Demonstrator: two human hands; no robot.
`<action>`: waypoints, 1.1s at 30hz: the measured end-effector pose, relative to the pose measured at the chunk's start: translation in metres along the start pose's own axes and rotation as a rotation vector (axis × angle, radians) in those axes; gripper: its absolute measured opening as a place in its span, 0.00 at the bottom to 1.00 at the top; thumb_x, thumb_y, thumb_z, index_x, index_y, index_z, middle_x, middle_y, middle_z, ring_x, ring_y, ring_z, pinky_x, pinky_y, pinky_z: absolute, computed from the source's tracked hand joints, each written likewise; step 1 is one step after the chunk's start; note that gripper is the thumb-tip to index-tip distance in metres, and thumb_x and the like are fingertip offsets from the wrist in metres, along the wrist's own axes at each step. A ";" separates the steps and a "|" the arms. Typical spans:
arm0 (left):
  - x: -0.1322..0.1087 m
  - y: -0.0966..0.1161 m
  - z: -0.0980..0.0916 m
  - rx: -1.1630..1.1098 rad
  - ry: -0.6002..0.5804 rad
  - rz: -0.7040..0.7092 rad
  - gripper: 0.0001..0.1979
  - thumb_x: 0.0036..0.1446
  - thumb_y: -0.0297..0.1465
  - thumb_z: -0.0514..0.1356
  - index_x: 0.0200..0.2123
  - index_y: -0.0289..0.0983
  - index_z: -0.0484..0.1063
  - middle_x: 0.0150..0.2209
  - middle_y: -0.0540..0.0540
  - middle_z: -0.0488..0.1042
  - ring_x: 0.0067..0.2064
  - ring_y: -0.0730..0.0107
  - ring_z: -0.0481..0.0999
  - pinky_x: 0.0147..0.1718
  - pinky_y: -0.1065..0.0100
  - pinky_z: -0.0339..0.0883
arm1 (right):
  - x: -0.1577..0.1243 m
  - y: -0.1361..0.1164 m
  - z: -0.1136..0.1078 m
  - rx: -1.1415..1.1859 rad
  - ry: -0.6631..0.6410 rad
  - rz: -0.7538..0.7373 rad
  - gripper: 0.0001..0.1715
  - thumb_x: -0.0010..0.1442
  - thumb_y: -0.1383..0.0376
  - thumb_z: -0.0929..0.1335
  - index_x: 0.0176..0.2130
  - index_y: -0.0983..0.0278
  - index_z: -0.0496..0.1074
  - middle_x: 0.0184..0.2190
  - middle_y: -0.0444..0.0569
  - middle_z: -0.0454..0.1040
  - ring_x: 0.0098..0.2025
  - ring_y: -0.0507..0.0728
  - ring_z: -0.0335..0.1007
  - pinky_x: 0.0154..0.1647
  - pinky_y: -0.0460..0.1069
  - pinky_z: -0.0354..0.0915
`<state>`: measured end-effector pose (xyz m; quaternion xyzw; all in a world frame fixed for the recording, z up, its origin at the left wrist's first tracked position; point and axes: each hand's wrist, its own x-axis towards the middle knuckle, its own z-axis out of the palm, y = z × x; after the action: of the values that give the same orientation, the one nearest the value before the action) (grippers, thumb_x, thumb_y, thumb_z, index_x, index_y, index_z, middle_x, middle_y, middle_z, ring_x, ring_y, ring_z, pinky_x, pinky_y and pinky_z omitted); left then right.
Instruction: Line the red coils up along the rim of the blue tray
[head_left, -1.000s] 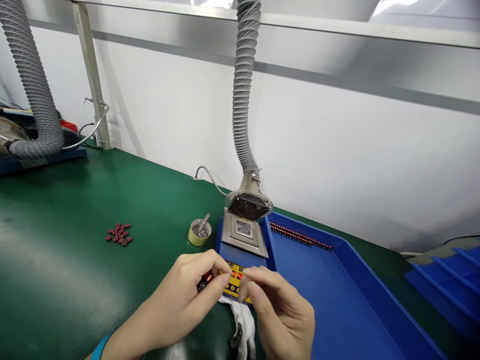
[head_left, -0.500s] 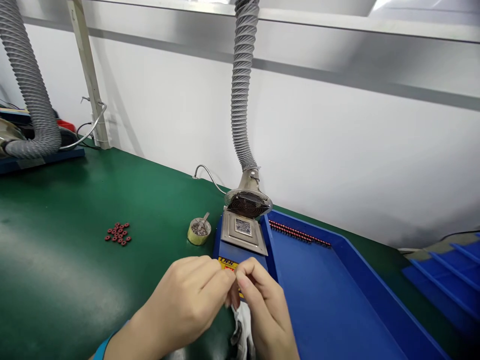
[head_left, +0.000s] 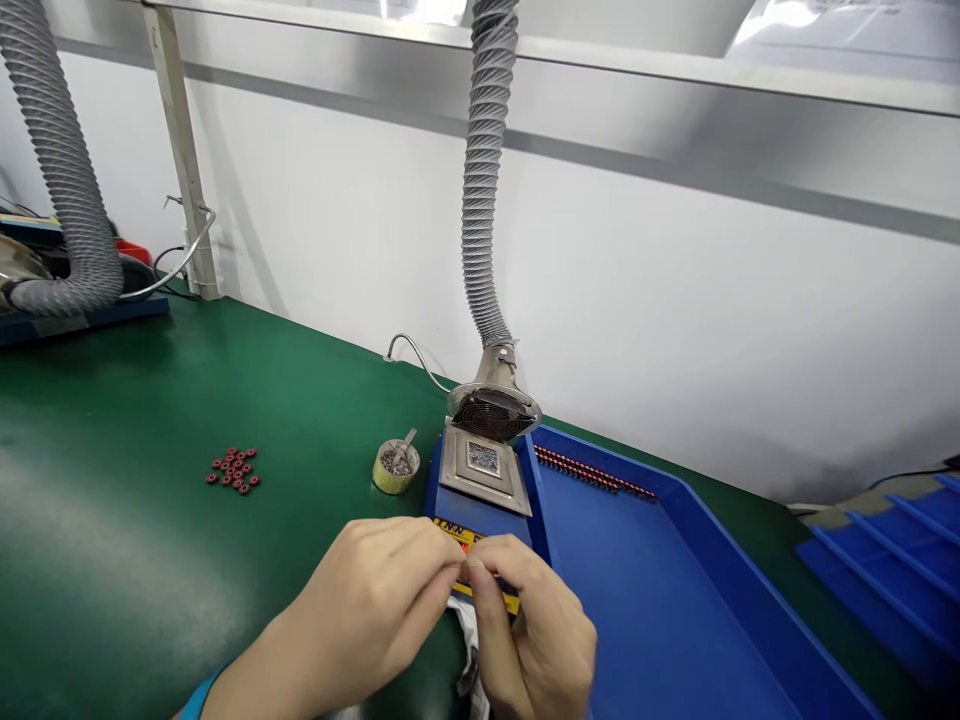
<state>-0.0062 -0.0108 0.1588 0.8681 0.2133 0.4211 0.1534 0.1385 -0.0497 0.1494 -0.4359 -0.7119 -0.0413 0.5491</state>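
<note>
My left hand (head_left: 375,600) and my right hand (head_left: 532,630) meet at the fingertips, just in front of the yellow control panel (head_left: 487,597) of a blue heating station (head_left: 480,527). Their curled fingers hide whatever lies between them. A white cloth or glove (head_left: 465,640) lies under my hands. Behind the panel sits a square metal plate (head_left: 484,460). To the left, a small cup of granules with a metal scoop (head_left: 395,468) stands near my left hand. Further left lies a cluster of small red rings (head_left: 234,470).
A blue tray (head_left: 675,510) lies to the right on the green bench (head_left: 150,450), with a row of red-and-black coils (head_left: 592,473) along its back. A ribbed grey extraction hose (head_left: 486,180) ends in a round hood (head_left: 493,412). Blue racks (head_left: 877,570) stand far right.
My hands have closed toward each other over the panel. The small dark-and-red piece by my left fingers in the oldest frame is now hidden.
</note>
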 end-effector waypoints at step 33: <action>0.000 0.003 0.001 -0.212 0.096 -0.105 0.07 0.62 0.23 0.50 0.33 0.37 0.64 0.25 0.55 0.66 0.26 0.80 0.64 0.26 0.78 0.57 | 0.001 0.012 -0.001 0.227 0.014 -0.015 0.20 0.54 0.79 0.66 0.41 0.59 0.71 0.33 0.46 0.75 0.37 0.54 0.71 0.37 0.49 0.69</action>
<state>-0.0052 -0.0133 0.1597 0.8134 0.2199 0.4739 0.2558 0.1473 -0.0427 0.1454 -0.3653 -0.7115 0.0324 0.5994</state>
